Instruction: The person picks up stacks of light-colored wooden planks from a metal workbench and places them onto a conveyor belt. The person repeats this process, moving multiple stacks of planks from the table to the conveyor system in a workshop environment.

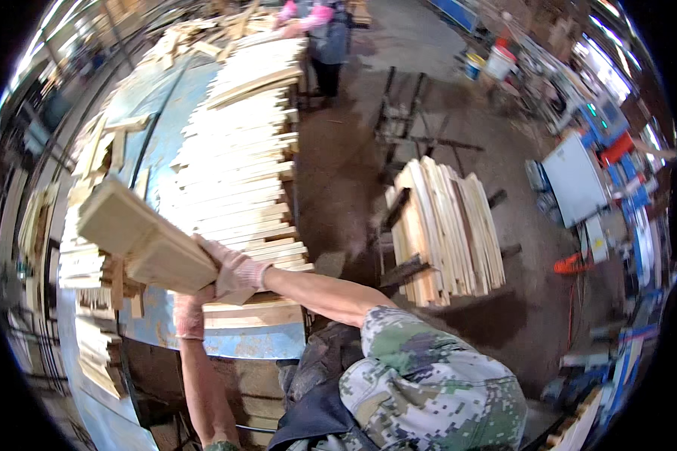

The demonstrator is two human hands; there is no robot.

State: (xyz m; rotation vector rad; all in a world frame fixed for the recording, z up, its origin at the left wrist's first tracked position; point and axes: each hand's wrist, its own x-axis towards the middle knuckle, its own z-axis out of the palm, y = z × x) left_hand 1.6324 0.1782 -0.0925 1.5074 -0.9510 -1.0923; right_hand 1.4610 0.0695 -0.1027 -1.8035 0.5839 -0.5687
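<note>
Both my hands, in pale pinkish work gloves, hold a small bundle of light wooden boards [174, 259] tilted up over the left part of the blue table [256, 342]. My left hand [190, 314] grips the near lower end, its fingers partly hidden by the wood. My right hand [235, 267] is closed around the bundle's right side near the same end. Beside and beyond my hands lies a long row of wooden slats [237, 180], packed side by side along the table with uneven ends.
More boards are stacked on the table's left side [98, 353]. To the right, a bundle of planks [447, 233] rests on a dark metal rack. A person with pink sleeves [327, 34] stands at the table's far end. Machinery and a grey cabinet [575, 179] line the right.
</note>
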